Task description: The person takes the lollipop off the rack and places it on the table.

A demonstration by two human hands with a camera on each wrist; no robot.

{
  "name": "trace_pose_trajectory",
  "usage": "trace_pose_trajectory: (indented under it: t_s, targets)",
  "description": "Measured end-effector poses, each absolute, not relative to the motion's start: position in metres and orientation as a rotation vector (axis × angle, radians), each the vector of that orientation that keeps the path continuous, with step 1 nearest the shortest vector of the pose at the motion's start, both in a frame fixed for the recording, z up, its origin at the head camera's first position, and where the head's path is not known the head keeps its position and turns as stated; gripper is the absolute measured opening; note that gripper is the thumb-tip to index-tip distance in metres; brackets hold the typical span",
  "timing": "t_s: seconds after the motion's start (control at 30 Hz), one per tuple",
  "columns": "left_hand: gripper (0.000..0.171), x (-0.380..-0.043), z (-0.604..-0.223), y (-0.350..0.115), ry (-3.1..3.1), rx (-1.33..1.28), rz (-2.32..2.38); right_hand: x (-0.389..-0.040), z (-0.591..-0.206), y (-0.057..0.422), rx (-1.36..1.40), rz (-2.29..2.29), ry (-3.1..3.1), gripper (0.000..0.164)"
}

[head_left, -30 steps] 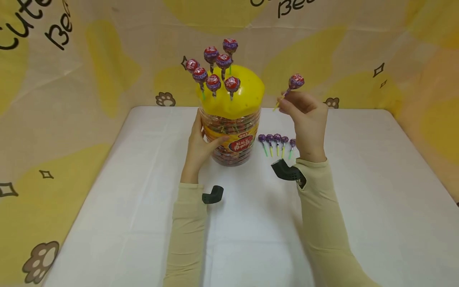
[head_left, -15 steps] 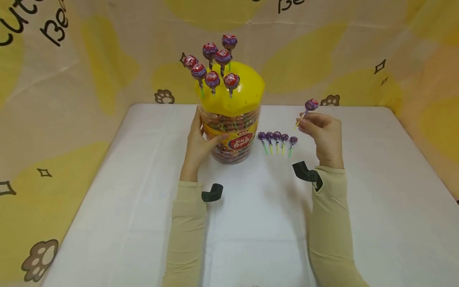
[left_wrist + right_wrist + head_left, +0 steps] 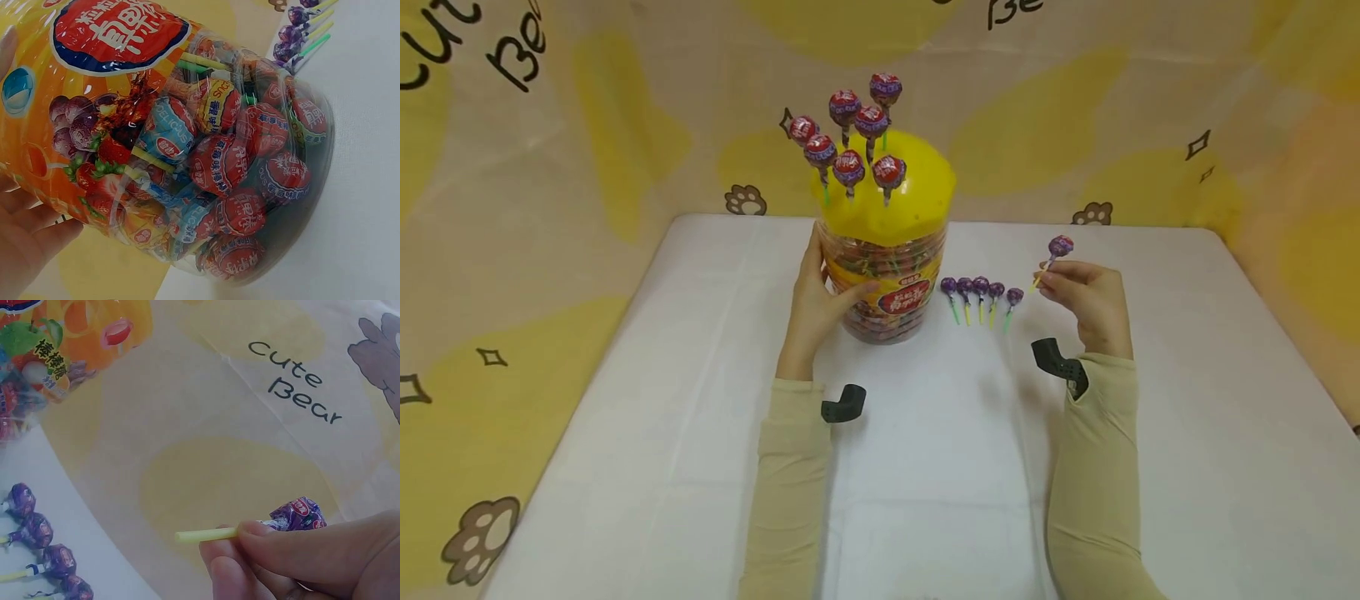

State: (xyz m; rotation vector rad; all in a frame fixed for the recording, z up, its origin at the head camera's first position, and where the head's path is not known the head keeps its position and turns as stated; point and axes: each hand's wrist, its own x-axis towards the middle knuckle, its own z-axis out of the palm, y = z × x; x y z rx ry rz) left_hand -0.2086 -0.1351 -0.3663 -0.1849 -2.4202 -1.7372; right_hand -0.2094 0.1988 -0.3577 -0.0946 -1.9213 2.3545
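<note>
My left hand [image 3: 820, 304] grips the side of a big clear jar [image 3: 887, 329] with a yellow domed lid [image 3: 917, 196]. In the left wrist view, wrapped candies [image 3: 219, 165] fill the jar behind its orange fruit label [image 3: 94, 125]. Several lollipops in red and purple wrappers [image 3: 871, 122] stand stick-down in the lid's left and front part. To the right of the jar, my right hand [image 3: 1090, 300] pinches a purple-wrapped lollipop [image 3: 1061, 247] by its yellow stick, head up. The right wrist view shows the stick [image 3: 206, 535] between thumb and fingers.
Several purple lollipops [image 3: 981, 286] lie in a row on the white table [image 3: 940, 450], between jar and right hand, sticks toward me. A yellow patterned cloth [image 3: 1037, 125] hangs behind the table. Black wrist cameras [image 3: 844, 404] sit at both sleeves.
My right hand has moved right and down from beside the lid toward the table, with the lollipop still pinched. The left hand stays on the jar.
</note>
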Motion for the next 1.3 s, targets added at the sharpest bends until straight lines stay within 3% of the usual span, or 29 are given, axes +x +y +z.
trace_pose_trajectory:
  t_s: [0.33, 0.77, 1.3]
  targets:
    - [0.101, -0.21, -0.361, -0.131, -2.442, -0.21, -1.721, -0.211, -0.365, 0.204, -0.123, 2.408, -1.882, 0.021]
    - [0.1, -0.211, -0.364, -0.131, -2.453, -0.194, -1.718, -0.217, -0.409, 0.231, -0.347, 2.452, -2.158, 0.023]
    - [0.098, -0.209, -0.367, -0.135, -2.407, -0.209, -1.732, -0.226, -0.415, 0.228, -0.599, 2.532, -2.348, 0.024]
